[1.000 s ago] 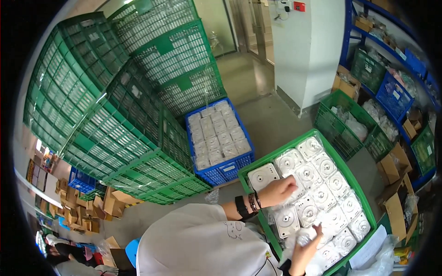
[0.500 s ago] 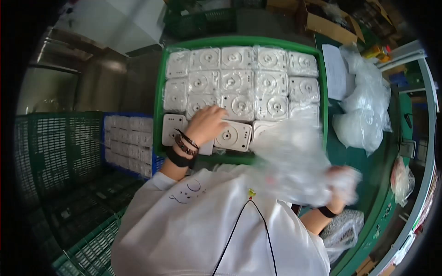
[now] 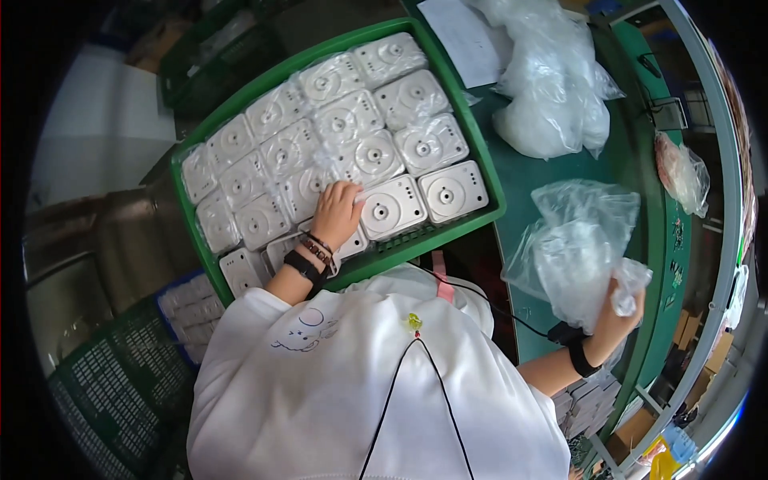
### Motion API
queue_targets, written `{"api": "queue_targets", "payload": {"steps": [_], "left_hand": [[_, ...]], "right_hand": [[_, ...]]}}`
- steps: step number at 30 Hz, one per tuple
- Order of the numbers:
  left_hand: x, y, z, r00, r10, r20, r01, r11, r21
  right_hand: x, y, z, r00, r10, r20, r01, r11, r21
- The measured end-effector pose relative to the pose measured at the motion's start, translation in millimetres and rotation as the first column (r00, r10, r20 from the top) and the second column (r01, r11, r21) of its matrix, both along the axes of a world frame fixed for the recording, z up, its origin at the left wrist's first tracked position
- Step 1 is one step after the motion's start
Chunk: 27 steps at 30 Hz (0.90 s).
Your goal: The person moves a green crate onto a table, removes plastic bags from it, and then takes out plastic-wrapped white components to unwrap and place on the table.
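A green crate (image 3: 364, 276) holds rows of white plastic housings (image 3: 382, 210), each with a round recess and a hole at its middle. Thin clear film wraps many of the farther ones; several in the near row look bare. Over the near rows lies my left hand (image 3: 337, 214), its fingers spread and touching the housings, with part of a housing hidden underneath. My right hand (image 3: 614, 316), out to the right, is closed on the bunched end of a clear plastic bag (image 3: 580, 248). The bag spreads over the green table, and its contents cannot be made out.
More clear plastic bags (image 3: 552, 104) are heaped on the green table (image 3: 516, 180) beside a white sheet (image 3: 464, 40). A blue crate of white pieces (image 3: 188, 312) and a green slatted crate (image 3: 120, 384) stand at the left. A grey metal frame (image 3: 708, 240) edges the right.
My view has turned, so the crate appears tilted and farther left. The bag in my right hand has swung right, away from the crate, uncovering the near-right housings. My left hand stays on the housings.
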<state>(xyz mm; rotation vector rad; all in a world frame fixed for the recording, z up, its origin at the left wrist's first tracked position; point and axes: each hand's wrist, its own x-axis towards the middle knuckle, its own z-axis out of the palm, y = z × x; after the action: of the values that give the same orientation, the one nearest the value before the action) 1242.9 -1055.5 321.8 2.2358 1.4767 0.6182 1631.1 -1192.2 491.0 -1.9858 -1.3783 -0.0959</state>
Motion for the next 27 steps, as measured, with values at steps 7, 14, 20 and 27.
{"api": "queue_targets", "payload": {"steps": [7, 14, 20, 27], "left_hand": [[66.3, 33.9, 42.0, 0.990, -0.088, -0.107, 0.057, 0.964, -0.261], [160.1, 106.4, -10.0, 0.995, -0.097, 0.004, 0.095, 0.987, 0.127], [193.9, 152.7, -7.7, 0.915, 0.155, -0.373, -0.138, 0.988, 0.072], [151.1, 165.8, 7.2, 0.618, 0.390, 0.683, 0.146, 0.797, -0.587]], "right_hand": [[7.7, 24.8, -10.9, 0.997, 0.044, -0.061, -0.058, 0.965, -0.255], [21.4, 47.0, -3.8, 0.986, 0.160, -0.039, -0.164, 0.938, -0.304], [42.5, 50.5, -11.9, 0.984, 0.136, -0.114, -0.165, 0.939, -0.303], [63.4, 50.3, -20.4, 0.993, 0.106, -0.047, -0.115, 0.933, -0.342]]}}
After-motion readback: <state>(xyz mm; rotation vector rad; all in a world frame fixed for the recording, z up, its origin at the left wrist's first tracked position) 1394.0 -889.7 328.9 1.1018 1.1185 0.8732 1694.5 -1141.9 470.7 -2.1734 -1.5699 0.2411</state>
